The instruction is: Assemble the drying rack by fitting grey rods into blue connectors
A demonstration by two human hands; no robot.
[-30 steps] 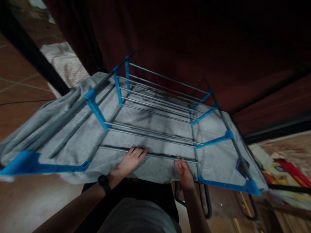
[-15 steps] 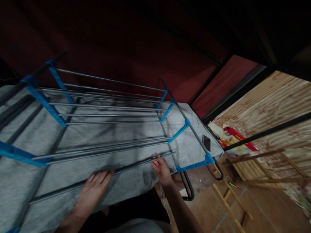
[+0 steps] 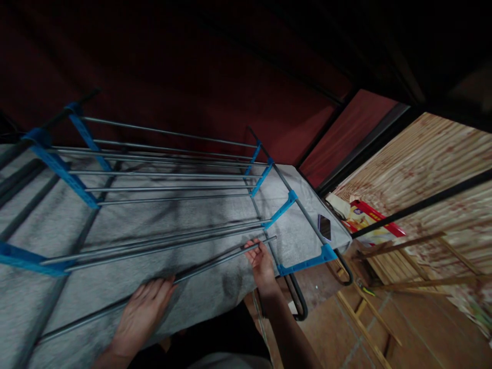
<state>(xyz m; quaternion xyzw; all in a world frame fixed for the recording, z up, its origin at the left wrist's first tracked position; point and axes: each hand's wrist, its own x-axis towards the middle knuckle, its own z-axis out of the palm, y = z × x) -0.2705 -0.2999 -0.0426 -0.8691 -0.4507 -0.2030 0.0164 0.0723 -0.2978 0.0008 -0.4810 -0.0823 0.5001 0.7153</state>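
My left hand (image 3: pixel 148 310) is wrapped over a long grey metal rod (image 3: pixel 211 264) near its middle. My right hand (image 3: pixel 261 261) pinches the same rod close to its right end, palm turned partly up. The rod slants across the near side of a rack (image 3: pixel 169 188) made of grey tubes and blue plastic brackets, which lies on a grey cloth. Close to my right hand is the near right blue bracket (image 3: pixel 305 262); the rod's right end is apart from it. My left palm hides part of the rod.
The grey cloth (image 3: pixel 215 212) covers the surface under the rack. A phone (image 3: pixel 324 227) lies on it at the right. Beyond the edge are a red and yellow package (image 3: pixel 371 218), wooden frames (image 3: pixel 365 312) and a green-handled tool (image 3: pixel 365 289) on the tiled floor.
My right hand has shifted slightly right and up along with the rod's right end, and its fingers are a little more spread. The view has moved slightly. Both hands stay on the rod.
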